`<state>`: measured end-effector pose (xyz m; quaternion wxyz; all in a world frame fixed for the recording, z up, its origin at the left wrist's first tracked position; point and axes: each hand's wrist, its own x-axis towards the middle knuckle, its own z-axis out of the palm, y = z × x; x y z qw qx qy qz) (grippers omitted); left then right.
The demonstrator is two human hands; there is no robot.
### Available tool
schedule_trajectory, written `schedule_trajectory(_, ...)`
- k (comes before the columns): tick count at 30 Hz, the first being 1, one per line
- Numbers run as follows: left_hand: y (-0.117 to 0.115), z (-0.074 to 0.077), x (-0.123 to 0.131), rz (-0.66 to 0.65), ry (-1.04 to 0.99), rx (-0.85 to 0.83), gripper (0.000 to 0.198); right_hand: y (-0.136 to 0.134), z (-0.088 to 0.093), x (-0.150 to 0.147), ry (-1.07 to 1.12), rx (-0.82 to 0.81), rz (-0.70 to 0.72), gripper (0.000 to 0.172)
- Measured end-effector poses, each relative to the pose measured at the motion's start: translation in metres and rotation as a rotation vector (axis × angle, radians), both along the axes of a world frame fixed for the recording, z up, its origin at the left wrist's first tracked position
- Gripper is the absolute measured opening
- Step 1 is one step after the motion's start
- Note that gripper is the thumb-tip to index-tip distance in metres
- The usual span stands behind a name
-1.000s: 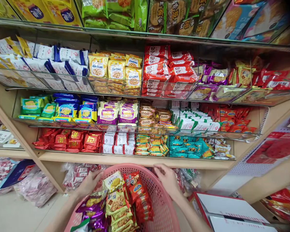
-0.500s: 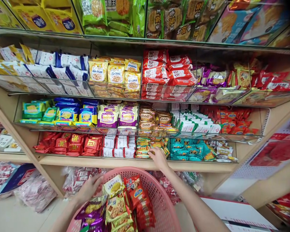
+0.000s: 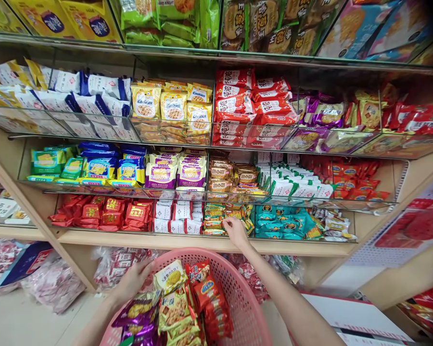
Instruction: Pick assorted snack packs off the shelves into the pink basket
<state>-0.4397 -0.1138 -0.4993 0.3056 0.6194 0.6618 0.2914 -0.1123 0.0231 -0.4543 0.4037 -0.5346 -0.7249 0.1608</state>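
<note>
At the left rim of a pink plastic basket (image 3: 250, 288), my left hand (image 3: 135, 278) is closed on the edge. Inside the basket lie yellow cookie packets (image 3: 176, 312), red snack packets (image 3: 214, 307) and purple packets (image 3: 140, 307). My right hand (image 3: 236, 233) reaches over the basket to the lowest shelf. Its fingers are curled together against small gold-and-green snack packets (image 3: 213, 211); whether one is pinched between them is hidden. White-and-red packets (image 3: 178, 218) lie left of that compartment, and teal packets (image 3: 283, 222) lie to its right.
Clear dividers and glass ledges (image 3: 173, 137) part the shelves of wrapped snacks. A wooden shelf edge (image 3: 137, 239) runs just behind the basket. Plastic bags of packets (image 3: 52, 283) sit on the floor at left, and a white box (image 3: 346, 312) stands at right.
My right hand stays at the gold-and-green packets, its fingers drawn slightly closer together. My left hand and the basket hold their place; the view has shifted a little.
</note>
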Motion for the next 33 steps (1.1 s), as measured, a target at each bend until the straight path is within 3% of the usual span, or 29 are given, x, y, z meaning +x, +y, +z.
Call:
schedule_trajectory(18,-0.002,0.004,0.002,-0.011,0.036,-0.015,0.05,0.001,-0.021,0.0,0.431,-0.086,0.056,0.029)
schedule_trajectory(33,-0.001,0.003,0.002,0.013,0.006,-0.036,0.051,-0.015,-0.001,0.001,0.511,-0.098,0.103,0.031)
